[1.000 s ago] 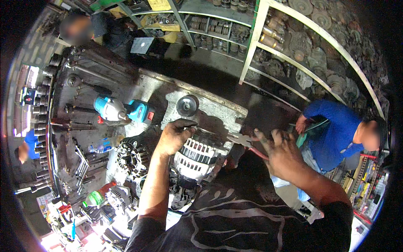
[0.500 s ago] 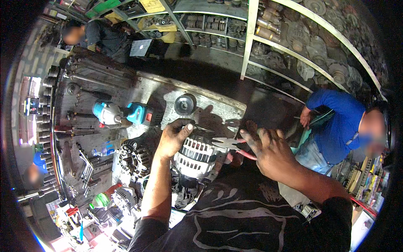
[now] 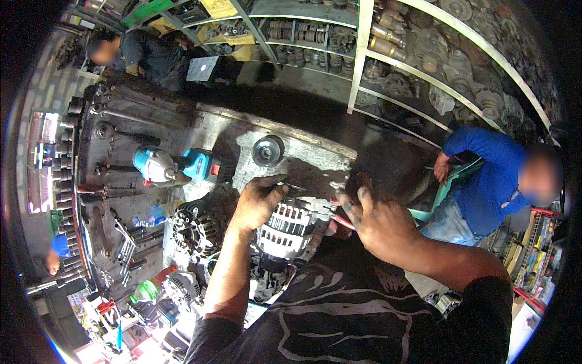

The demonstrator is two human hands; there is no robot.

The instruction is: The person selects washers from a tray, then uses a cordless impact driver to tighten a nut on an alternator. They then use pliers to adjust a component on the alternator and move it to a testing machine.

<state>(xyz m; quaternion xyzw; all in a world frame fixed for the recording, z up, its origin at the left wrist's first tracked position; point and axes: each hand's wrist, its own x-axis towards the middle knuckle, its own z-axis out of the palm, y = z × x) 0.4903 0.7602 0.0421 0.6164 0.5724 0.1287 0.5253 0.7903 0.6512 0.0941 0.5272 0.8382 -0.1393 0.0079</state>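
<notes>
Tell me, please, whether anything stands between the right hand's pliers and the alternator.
Nothing visible does; the pliers in the right hand are at the upper right of the alternator, contact unclear.

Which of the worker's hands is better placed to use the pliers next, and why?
Probably the right hand: it holds the red-handled pliers, their nose pointing toward the slotted alternator. The left hand is at the alternator's other side.

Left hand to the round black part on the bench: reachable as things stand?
Likely yes: the round black part lies beyond the left hand with nothing visible standing between, though that hand seems busy at the alternator.
</notes>
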